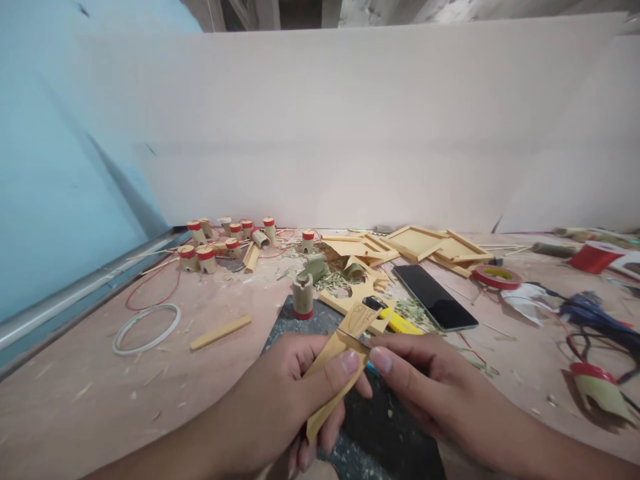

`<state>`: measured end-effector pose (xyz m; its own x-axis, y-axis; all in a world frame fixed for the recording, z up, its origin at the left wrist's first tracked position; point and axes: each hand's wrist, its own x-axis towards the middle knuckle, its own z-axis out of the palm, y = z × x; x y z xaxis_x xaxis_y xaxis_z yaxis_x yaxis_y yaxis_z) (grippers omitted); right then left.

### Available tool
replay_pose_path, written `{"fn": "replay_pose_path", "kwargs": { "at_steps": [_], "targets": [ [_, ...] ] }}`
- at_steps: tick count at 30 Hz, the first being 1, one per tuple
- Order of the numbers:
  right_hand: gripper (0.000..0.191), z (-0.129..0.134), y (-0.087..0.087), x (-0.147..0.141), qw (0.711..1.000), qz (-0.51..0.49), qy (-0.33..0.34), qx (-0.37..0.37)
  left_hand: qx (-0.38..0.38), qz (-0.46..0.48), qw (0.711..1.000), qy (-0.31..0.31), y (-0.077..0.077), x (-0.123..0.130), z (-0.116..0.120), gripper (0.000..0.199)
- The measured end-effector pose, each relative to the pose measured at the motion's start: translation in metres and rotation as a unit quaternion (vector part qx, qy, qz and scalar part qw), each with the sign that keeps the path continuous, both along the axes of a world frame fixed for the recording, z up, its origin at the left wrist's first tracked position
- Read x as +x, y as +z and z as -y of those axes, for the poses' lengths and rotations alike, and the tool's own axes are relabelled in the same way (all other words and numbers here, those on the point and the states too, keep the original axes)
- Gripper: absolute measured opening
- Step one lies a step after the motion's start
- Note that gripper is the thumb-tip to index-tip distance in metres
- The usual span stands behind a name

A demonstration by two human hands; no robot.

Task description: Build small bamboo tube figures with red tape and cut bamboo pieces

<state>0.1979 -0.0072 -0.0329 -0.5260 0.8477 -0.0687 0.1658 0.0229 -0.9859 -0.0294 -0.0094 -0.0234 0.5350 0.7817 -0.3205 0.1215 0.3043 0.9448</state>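
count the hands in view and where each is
2: the left hand, lower centre, gripping a wooden strip; the right hand, just right of it, pinching a thin dark tool. No others show.

Soft, even light falls on the pale wall (350, 120) — the view slightly hazy, stretched toward its edges.

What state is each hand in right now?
Left hand: closed, holding a wooden strip.
Right hand: closed, holding a thin blade-like tool.
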Motion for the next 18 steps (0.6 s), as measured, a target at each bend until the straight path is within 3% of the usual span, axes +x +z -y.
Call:
{"fn": "replay_pose_path", "kwargs": {
  "at_steps": [18],
  "targets": [
    [0.057, 0.0005, -0.0004, 0.0003, 1.000, 0.015, -0.008, -0.015, -0.036, 0.038, 0.998, -0.020, -0.0021, 0.0010, -0.0026, 0.046]
  ]
}}
